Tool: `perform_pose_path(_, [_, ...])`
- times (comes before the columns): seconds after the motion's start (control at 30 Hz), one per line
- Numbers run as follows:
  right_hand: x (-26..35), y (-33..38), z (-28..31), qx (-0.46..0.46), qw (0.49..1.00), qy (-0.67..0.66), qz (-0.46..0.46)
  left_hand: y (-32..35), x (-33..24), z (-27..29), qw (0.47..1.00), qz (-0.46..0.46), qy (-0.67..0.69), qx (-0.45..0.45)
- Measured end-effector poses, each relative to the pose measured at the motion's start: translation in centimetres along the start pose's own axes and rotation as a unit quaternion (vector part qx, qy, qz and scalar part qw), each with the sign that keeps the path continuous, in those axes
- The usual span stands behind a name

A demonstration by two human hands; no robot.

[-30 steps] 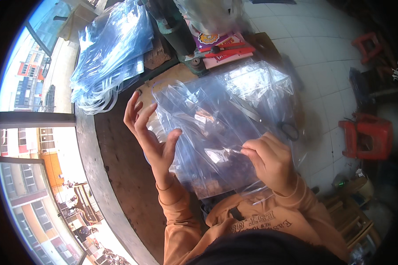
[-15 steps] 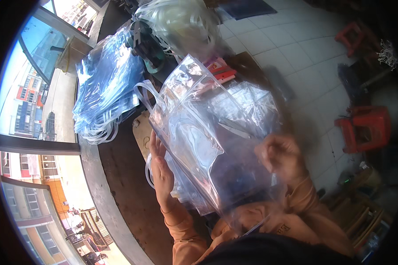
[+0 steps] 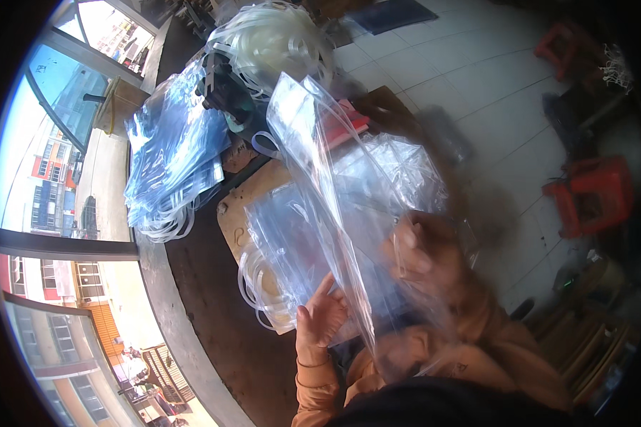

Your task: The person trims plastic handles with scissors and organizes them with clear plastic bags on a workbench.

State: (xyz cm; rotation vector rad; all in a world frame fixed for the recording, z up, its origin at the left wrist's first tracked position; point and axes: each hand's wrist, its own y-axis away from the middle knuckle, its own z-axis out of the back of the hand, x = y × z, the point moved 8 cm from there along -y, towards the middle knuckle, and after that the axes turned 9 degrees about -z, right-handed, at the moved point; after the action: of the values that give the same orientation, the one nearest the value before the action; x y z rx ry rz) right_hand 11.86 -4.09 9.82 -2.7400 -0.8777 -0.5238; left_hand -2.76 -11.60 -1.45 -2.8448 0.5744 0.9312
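On a flat tan wooden board [image 3: 253, 188], a tilted clear plastic bag [image 3: 327, 192] is seen above a stack of clear flat bags [image 3: 281, 224]. Toward the board's right, the right hand [image 3: 427, 252] is curled; its pinch is too blurred to be confirmed. By the board's near edge, the left hand [image 3: 324, 317] is held loosely open, nothing visibly gripped. The stack could be dragged askew by clinging film.

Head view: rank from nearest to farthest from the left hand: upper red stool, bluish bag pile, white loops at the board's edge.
1. White loops, just left of the left hand.
2. Bluish bag pile, upper left.
3. Upper red stool, far upper right.
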Motion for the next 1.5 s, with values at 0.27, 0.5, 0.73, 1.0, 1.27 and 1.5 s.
perform_pose_path(0.27, [-2.7,-2.4,-0.5,-0.069,0.997,0.003,-0.031,3.5,1.3,-1.1,0.984,-0.113,0.079,-0.114])
perform_pose_path(0.5, [0.4,2.0,6.4,-0.253,0.919,0.289,-0.084,13.2,-10.5,1.6,0.685,-0.323,-0.398,-0.518])
perform_pose_path(0.73, [-2.7,2.9,10.0,-0.268,0.883,0.361,-0.133,14.2,-9.7,1.9,0.701,-0.318,-0.423,-0.478])
perform_pose_path(1.0, [-2.6,2.1,9.9,-0.280,0.811,0.506,-0.094,13.9,-13.1,1.8,0.605,-0.293,-0.539,-0.507])
perform_pose_path(1.27, [-1.2,1.6,1.5,-0.125,0.681,0.708,0.137,1.8,-19.9,-8.0,0.395,-0.271,-0.871,-0.113])
perform_pose_path(1.5, [-1.1,3.1,-2.8,0.014,0.700,0.693,0.172,-3.8,-19.2,-11.8,0.296,-0.098,-0.933,0.180])
